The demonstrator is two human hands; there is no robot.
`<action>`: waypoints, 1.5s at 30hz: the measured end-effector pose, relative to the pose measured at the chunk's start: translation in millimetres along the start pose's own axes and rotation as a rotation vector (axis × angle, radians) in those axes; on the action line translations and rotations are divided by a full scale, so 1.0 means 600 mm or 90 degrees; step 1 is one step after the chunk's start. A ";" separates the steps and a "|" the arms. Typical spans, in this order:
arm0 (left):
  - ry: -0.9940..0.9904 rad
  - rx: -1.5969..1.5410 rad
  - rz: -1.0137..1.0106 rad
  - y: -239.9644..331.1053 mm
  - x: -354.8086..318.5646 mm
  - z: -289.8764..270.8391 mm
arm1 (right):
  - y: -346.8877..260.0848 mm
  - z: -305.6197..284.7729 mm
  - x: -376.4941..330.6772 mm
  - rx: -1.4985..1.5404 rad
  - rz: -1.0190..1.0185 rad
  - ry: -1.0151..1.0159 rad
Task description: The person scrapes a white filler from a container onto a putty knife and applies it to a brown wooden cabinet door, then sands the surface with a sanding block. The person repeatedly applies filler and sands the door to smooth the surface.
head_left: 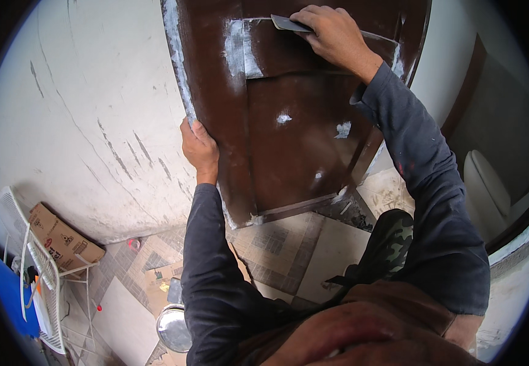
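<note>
Tiled floor point(331, 244), scuffed white wall point(88, 122) left of brown door point(289, 152). Putty knife point(289, 24) flat against door's upper panel, blade in white filler streak. Right hand point(334, 33) closed around knife handle. Left hand point(199, 149) clamped on door's left edge, fingers wrapped round it. White filler patches point(284, 118) mid-door and along edge. Below door's left corner: round metal pan point(174, 328) on floor. Further left of door: cardboard box point(63, 241), white wire rack point(45, 274), blue container point(11, 293). Right of door: white toilet point(487, 189).
</note>
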State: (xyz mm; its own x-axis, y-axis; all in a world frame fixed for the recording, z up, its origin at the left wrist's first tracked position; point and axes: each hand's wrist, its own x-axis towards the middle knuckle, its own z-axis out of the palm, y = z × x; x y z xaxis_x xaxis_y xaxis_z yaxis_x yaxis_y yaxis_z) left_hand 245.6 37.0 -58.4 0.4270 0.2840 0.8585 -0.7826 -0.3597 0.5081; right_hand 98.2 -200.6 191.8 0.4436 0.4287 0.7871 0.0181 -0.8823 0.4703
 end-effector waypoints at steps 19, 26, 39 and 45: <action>-0.009 0.010 -0.014 -0.004 0.000 0.001 | 0.183 -0.013 -0.133 -0.018 0.162 0.004; -0.017 0.002 -0.031 0.007 0.003 -0.003 | -0.047 0.104 -0.133 0.025 0.050 0.100; -0.021 -0.004 -0.027 0.009 0.002 -0.002 | 0.056 0.030 -0.135 -0.084 0.072 0.126; 0.003 0.015 -0.040 0.010 0.000 -0.001 | 0.096 0.013 -0.147 -0.028 0.258 0.159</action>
State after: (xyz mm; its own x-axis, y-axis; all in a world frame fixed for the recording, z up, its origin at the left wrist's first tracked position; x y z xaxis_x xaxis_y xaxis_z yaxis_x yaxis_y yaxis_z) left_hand 240.6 35.2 -55.0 0.4732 0.3105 0.8244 -0.7430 -0.3621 0.5629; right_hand 67.0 -290.8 146.6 0.1780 0.0903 0.9799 -0.1522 -0.9813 0.1181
